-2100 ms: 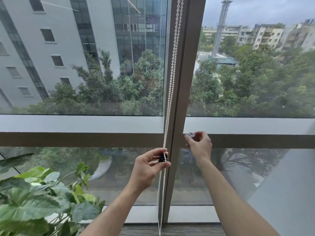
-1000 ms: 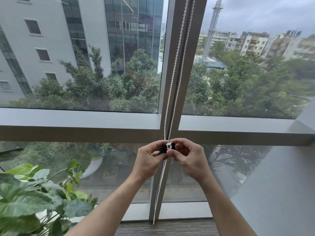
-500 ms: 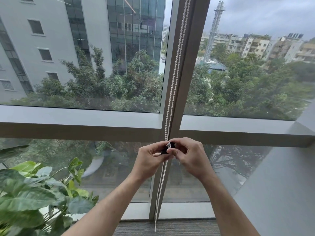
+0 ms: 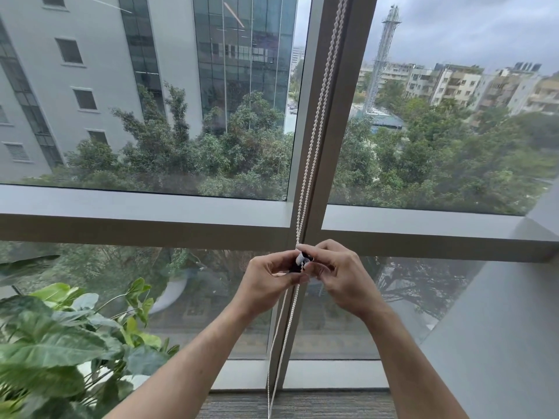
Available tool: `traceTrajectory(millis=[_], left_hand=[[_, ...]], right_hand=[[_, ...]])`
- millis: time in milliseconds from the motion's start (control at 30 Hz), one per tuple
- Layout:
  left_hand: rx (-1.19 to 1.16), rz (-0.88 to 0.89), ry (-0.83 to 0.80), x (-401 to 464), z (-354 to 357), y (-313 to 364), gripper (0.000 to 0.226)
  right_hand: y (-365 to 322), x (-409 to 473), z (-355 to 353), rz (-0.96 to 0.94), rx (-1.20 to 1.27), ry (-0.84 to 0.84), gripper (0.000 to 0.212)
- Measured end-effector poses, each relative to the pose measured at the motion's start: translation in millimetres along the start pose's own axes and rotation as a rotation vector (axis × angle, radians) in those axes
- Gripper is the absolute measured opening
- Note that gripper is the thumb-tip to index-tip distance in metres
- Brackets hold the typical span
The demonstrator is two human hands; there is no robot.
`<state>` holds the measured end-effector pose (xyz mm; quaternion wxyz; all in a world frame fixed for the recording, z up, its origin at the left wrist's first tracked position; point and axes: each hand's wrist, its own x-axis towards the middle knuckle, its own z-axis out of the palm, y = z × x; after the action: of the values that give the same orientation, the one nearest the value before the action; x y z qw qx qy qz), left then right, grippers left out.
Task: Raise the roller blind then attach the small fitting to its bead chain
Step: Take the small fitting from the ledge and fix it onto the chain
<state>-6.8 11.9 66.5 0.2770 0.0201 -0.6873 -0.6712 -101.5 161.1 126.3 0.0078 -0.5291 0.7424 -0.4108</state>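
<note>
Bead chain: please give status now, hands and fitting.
Left hand and right hand both pinching small fitting on bead chain. Fitting mostly hidden; attachment not confirmed. Nothing in the way.

- An upper-floor room, most likely an office, though a flat cannot be ruled out
- Floor-to-ceiling glazing in a grey metal window frame (image 4: 145, 207)
- Grey ribbed carpet (image 4: 302, 406) at the sill
- A leafy potted plant (image 4: 60, 343) beside the glass
- Outside: treetops below, a glass-fronted tower (image 4: 242, 55), apartment blocks (image 4: 453, 83)
</note>
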Motion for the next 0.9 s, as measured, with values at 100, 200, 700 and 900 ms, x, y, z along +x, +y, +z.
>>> traceTrajectory(millis=[100,200,700,900], left_hand=[[0.013,0.006,-0.018,-1.5,-1.3,0.5,0.026],[0.011,-0.001,-0.024,-2.7,-1.7,1.0,0.024],[-0.015,0.01,-0.004,-8.7,-6.4,1.8,0.026],[-0.049,0.005,-0.011,-10.0,-7.4,4.3,0.026]], right_hand=[[-2.7,-1.5,0.7,-0.029,-0.03,-0.035,0.039],[-3.5,-2.2,2.0,-0.039,-0.037,-0.023,0.038],[-7.7,-5.0,9.8,-0.09,-0.039,0.031,0.036],[-7.2,-5.7,12.4,-0.097,-0.026,0.045,0.038]])
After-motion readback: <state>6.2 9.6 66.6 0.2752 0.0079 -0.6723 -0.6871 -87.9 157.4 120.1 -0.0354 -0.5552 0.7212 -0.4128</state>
